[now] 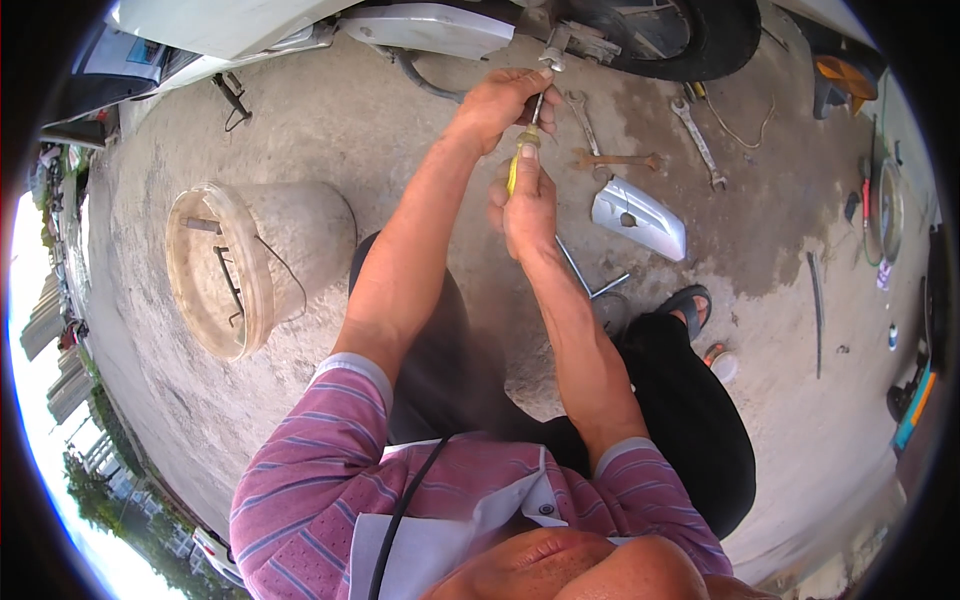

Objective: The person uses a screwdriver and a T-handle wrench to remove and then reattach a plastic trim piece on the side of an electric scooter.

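My right hand (528, 205) is closed around the yellow handle of a screwdriver (516, 172), whose shaft points up and away. Ahead of it, my left hand (500, 108) is closed about the shaft near its tip, fingertips just below a round metal fitting (551, 60) on the vehicle. Whether the tip touches the fitting is hidden by my fingers. Beside my hands on the concrete lie a steel wrench (583, 122) and a rusty wrench (630, 160). A silver-white cover (640, 220) rests to their right.
A wheel with a black tyre (715, 45) stands at the far side. Another wrench (697, 145) lies on wet-looking ground. A T-shaped bar tool (606, 287) is near my right forearm. At left a dirty white bucket (305, 230) holds metal tools.
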`<action>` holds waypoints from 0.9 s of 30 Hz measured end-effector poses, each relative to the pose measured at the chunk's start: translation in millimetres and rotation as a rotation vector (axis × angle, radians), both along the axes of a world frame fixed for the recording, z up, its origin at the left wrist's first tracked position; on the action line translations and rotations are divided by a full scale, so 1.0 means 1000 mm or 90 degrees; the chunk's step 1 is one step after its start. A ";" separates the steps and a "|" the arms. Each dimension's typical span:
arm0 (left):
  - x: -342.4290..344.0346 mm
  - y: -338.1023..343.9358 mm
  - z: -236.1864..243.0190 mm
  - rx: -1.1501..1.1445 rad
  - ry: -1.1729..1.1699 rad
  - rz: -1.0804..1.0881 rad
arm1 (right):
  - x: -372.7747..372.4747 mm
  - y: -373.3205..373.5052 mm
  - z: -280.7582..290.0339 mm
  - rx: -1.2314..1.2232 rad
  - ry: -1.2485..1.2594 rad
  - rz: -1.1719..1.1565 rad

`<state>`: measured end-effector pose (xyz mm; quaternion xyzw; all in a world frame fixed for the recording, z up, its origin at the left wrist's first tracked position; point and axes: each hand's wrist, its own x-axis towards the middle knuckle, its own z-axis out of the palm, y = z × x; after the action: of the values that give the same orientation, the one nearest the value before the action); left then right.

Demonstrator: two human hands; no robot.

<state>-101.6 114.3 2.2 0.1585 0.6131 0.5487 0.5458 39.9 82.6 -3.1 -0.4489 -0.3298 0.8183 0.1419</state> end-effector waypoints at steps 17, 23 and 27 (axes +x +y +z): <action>-0.006 -0.001 -0.006 0.074 -0.074 0.039 | 0.012 0.005 -0.011 -0.619 0.650 0.023; 0.011 0.003 0.008 -0.023 0.027 0.077 | 0.004 0.005 -0.011 0.136 -0.054 0.024; 0.012 0.003 0.007 -0.024 0.042 0.094 | 0.008 0.007 -0.012 0.140 -0.062 0.059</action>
<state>-89.4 117.5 9.4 0.1208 0.6509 0.5704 0.4862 48.1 89.4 -14.7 -0.4544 -0.4445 0.7599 0.1361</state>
